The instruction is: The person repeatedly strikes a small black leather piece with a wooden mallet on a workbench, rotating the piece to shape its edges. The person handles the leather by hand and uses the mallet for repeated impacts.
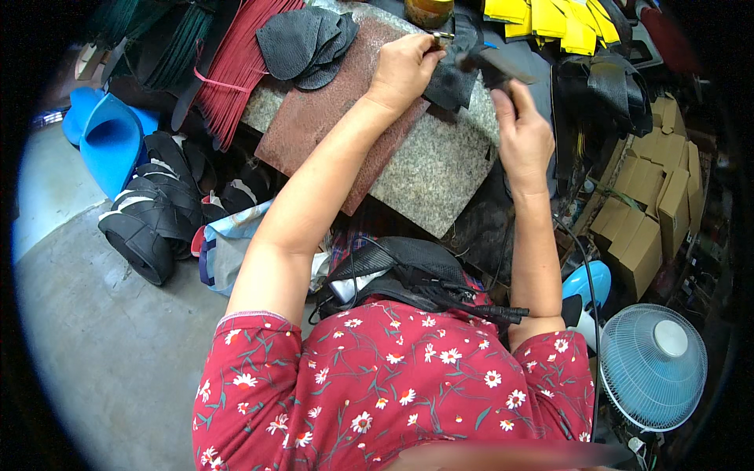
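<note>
My left hand (403, 72) is closed at the far end of the work surface, its fingertips pinching a small rod-like thing with a metal tip (444, 35). To its right, my right hand (525, 133) is raised, thumb and fingers closed on a dark tool (506, 69). Motion smears this tool, so its exact kind is unclear. Between the hands lies a black leather-like piece (452, 88). Beneath my left forearm is a reddish-brown board (310, 125), resting on a grey speckled stone slab (432, 173). A pile of rounded black textured pieces (302, 47) lies left of my left hand.
An amber jar (430, 11) stands beyond my left hand. Red strips (232, 78) lie bundled at left, yellow pieces (565, 23) at far right. Cardboard boxes (652, 180) and a fan (653, 365) are on the right. Black footwear (149, 220) sits on the floor at left.
</note>
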